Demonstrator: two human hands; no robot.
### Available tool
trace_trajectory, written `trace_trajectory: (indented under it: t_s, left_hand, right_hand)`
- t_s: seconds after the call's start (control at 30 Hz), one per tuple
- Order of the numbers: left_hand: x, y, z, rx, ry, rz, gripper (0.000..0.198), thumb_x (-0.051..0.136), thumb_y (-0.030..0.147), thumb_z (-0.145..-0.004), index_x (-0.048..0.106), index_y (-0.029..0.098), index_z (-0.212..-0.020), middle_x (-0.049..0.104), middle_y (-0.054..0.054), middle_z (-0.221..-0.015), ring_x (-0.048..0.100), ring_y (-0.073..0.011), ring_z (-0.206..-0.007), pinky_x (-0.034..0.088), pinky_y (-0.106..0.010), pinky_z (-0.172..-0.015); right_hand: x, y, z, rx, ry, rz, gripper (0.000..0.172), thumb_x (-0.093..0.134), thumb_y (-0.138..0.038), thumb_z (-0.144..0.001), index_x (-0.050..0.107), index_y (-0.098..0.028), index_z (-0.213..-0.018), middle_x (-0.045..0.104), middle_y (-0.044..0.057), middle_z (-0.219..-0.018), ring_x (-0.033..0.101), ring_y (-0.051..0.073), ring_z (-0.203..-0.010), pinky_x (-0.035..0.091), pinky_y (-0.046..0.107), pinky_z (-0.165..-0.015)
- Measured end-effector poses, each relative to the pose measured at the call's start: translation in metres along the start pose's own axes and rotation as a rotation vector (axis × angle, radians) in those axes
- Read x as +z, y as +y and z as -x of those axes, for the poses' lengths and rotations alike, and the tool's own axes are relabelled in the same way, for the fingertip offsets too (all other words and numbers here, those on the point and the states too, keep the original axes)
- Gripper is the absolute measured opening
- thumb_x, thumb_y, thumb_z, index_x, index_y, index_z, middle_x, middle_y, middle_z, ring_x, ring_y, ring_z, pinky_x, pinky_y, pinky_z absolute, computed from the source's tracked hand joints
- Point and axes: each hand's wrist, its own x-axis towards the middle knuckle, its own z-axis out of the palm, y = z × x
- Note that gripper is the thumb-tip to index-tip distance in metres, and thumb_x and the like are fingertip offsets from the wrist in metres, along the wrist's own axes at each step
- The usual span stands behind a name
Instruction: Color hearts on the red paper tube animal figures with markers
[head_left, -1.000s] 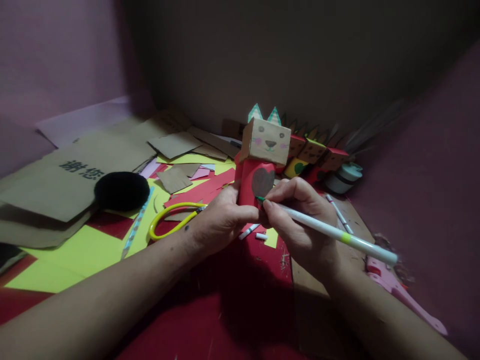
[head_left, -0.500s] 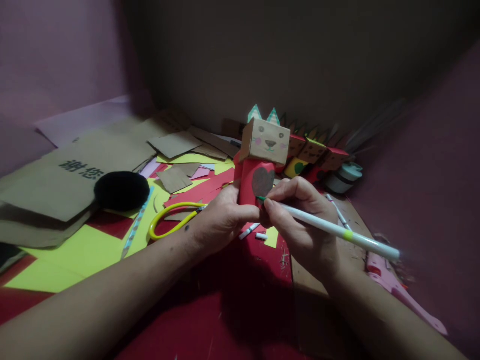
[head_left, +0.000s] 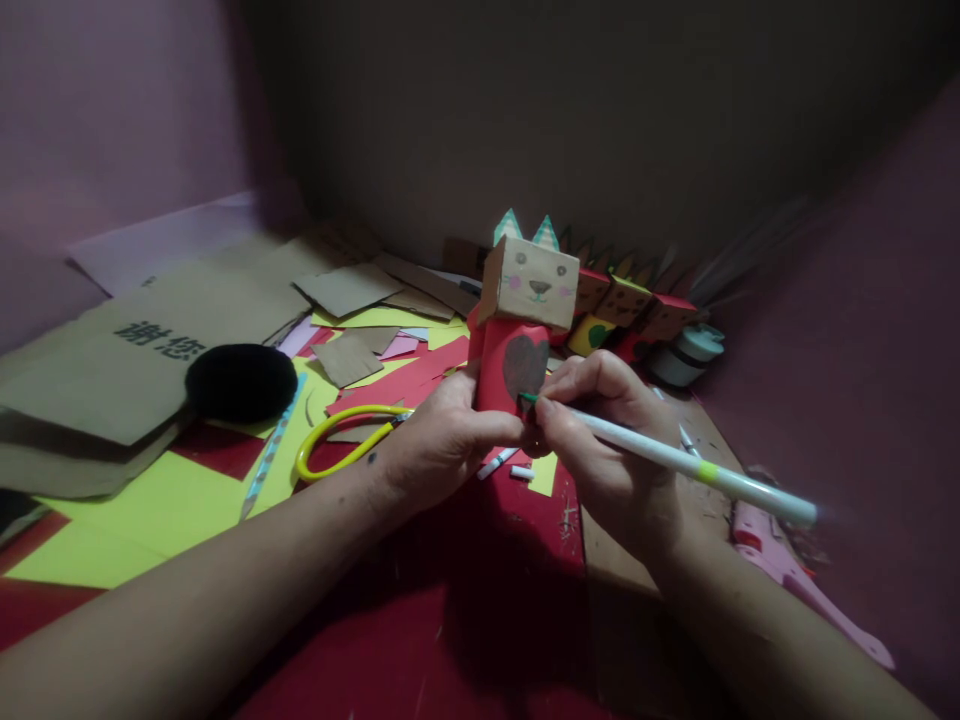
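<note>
My left hand (head_left: 457, 430) is closed around the lower body of a cardboard cat figure (head_left: 538, 283), holding it upright. The figure has a box head with a drawn face, striped teal ears and a red tube body with a dark heart (head_left: 526, 365) on its front. Between the thumb and fingers of my right hand (head_left: 607, 430) is a white felt-tip pen (head_left: 675, 458) with a lime band. Its green tip rests at the lower edge of the heart. The fingers behind the figure are hidden.
Yellow-handled scissors (head_left: 304, 455), a striped pencil (head_left: 274, 445) and paper scraps (head_left: 105, 510) lie left, beside a black round object (head_left: 241, 384) and cardboard (head_left: 67, 370). Similar figures (head_left: 630, 300) and a lidded jar (head_left: 686, 352) stand behind. A pink tool (head_left: 806, 590) lies right.
The pen tip has shifted slightly right along the lower part of the heart, and my right hand with it. My left hand and the figure stay nearly still.
</note>
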Motion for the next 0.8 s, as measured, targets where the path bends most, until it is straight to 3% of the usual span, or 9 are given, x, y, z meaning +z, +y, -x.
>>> trace_trajectory:
  t_s: [0.37,0.6,0.8]
  left_hand:
    - [0.0,0.002,-0.0009,-0.009,0.03,0.009,0.016,0.073,0.006,-0.06,0.071,0.014,-0.074,0.064,0.001,-0.067,0.052,-0.0117,-0.06,0.041,-0.026,-0.06]
    - [0.0001,0.0017,0.0003,-0.021,0.026,0.002,0.015,0.073,0.007,-0.061,0.07,0.014,-0.074,0.063,0.001,-0.065,0.052,-0.0118,-0.057,0.038,-0.026,-0.053]
    - [0.0004,0.001,-0.0004,-0.003,0.009,0.015,0.018,0.072,0.005,-0.059,0.071,0.013,-0.075,0.062,0.0,-0.064,0.053,-0.0119,-0.059,0.043,-0.026,-0.059]
  right_hand:
    - [0.001,0.0041,0.0011,0.045,0.037,-0.066,0.013,0.064,-0.018,-0.086,0.054,-0.025,-0.081,0.059,-0.002,-0.074,0.055,0.014,-0.059,0.045,0.03,-0.054]
    - [0.0007,0.0044,0.0001,0.041,0.008,-0.066,0.013,0.063,-0.017,-0.086,0.054,-0.025,-0.08,0.059,-0.002,-0.074,0.057,0.015,-0.06,0.045,0.031,-0.055]
    - [0.0007,0.0081,0.0018,0.054,0.047,-0.055,0.01,0.065,-0.021,-0.089,0.056,-0.025,-0.086,0.062,-0.001,-0.078,0.057,0.015,-0.062,0.047,0.031,-0.056]
